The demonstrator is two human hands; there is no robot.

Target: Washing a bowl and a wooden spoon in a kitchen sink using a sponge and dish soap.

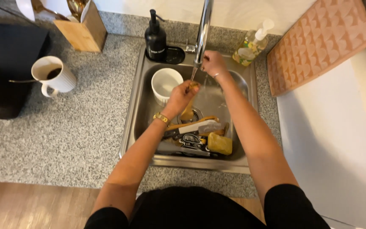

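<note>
She's mid-rinse: her left hand (179, 96) is clenched round a wooden spoon (188, 111) under the running faucet (203, 32) over the steel sink (137, 95), while her right hand (213, 63), loosely curled, grasps nothing I can make out, so turning the spoon seems called for.

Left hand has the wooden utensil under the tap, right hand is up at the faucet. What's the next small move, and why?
Probably turn the wooden utensil in the left hand under the stream: water runs from the faucet onto its top, while the right hand rests beside the spout.
</note>
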